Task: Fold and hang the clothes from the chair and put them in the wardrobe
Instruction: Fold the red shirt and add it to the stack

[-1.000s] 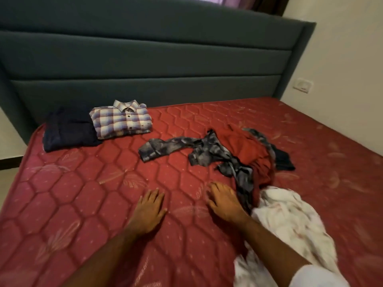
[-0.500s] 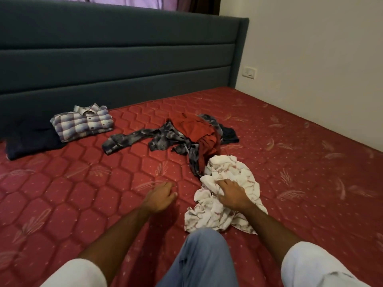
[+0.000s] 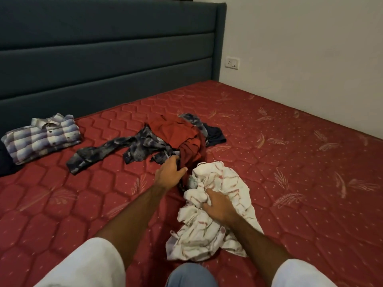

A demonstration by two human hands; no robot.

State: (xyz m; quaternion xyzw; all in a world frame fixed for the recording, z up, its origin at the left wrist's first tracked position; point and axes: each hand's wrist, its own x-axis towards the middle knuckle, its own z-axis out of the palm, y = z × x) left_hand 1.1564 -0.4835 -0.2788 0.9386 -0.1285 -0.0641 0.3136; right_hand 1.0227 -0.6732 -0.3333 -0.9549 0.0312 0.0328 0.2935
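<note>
My right hand (image 3: 217, 206) holds the white cloth (image 3: 209, 214), with my fingers curled into a bunch of it. My left hand (image 3: 169, 172) reaches to the pile just past it, fingers bent at the grey patterned shirt (image 3: 116, 150) and the red cloth (image 3: 182, 137). I cannot tell if it really grips them. I think I should lift the white cloth away from the pile, shake it loose, and lay it flat before folding. It is crumpled, white with red streaks, and lies on the red mattress (image 3: 290, 162) close to my knee. A folded checked shirt (image 3: 41, 137) waits far left.
</note>
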